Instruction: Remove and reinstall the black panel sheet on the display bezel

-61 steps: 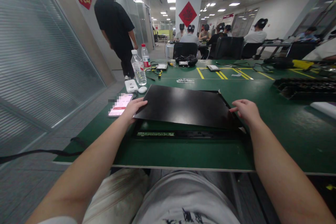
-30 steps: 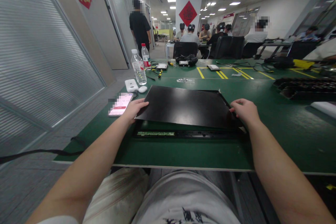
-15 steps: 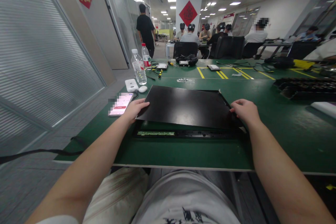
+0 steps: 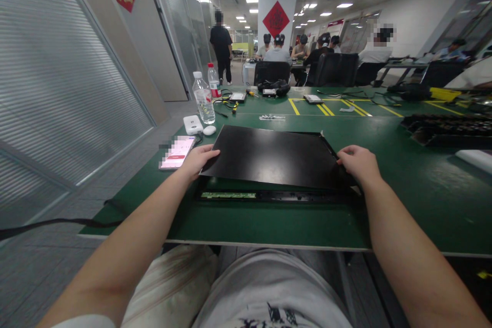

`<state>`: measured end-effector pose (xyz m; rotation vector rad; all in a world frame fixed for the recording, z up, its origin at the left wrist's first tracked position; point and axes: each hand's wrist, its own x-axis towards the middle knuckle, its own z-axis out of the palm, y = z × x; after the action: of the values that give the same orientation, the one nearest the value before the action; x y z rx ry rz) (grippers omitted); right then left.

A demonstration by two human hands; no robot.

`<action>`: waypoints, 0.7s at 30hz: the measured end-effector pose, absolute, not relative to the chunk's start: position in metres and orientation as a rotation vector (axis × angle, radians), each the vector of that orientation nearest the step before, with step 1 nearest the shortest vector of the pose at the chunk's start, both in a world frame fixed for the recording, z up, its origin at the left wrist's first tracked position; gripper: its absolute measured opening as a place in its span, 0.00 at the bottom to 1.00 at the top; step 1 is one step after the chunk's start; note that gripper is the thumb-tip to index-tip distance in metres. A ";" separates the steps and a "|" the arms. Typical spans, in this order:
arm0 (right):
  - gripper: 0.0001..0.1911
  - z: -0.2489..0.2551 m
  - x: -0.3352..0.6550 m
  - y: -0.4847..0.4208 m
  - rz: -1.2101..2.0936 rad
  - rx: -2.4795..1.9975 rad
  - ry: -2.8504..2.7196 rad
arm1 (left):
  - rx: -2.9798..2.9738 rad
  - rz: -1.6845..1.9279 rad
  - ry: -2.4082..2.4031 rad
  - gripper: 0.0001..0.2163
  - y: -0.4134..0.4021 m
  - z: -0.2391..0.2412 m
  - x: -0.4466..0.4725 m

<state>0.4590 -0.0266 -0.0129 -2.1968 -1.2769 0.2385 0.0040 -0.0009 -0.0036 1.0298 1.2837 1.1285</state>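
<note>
A glossy black flat screen panel (image 4: pixel 272 156) lies at a slant over a black frame (image 4: pixel 300 197), its near edge raised off the frame's front strip. A narrow green circuit board (image 4: pixel 228 196) shows along that strip. My left hand (image 4: pixel 200 160) is closed on the panel's left edge, thumb on top and the other fingers hidden beneath. At the right side, my right hand (image 4: pixel 357 161) pinches the frame's edge with thumb and bent fingers, close to the panel's right edge.
Left of the panel lie a phone (image 4: pixel 177 152), a white case (image 4: pixel 192 125) and a white mouse-like object (image 4: pixel 209 130). Behind stand a clear water bottle (image 4: pixel 203 100) and a red-capped bottle (image 4: pixel 214 82). Dark stacked parts (image 4: pixel 449 128) sit at right. Several people are in the background.
My hands and the panel have hardly moved. In the background, the walking person in black has shifted to the right.
</note>
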 end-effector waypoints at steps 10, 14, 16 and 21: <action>0.13 -0.018 0.462 -0.025 0.159 -2.201 -1.334 | 1.019 1.117 1.285 0.12 0.001 -0.006 0.002; 0.13 -0.018 0.462 -0.025 0.167 -2.192 -1.330 | 1.022 1.125 1.285 0.14 0.001 -0.007 0.002; 0.12 -0.018 0.462 -0.025 0.169 -2.191 -1.330 | 1.024 1.153 1.268 0.17 0.001 -0.007 0.002; 0.13 -0.017 0.463 -0.025 0.164 -2.213 -1.349 | 1.033 1.176 1.242 0.19 0.000 -0.006 0.005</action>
<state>0.4630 -0.0250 -0.0168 -2.2133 -1.3487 0.1641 0.0053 -0.0003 -0.0057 1.0333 1.2416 1.1758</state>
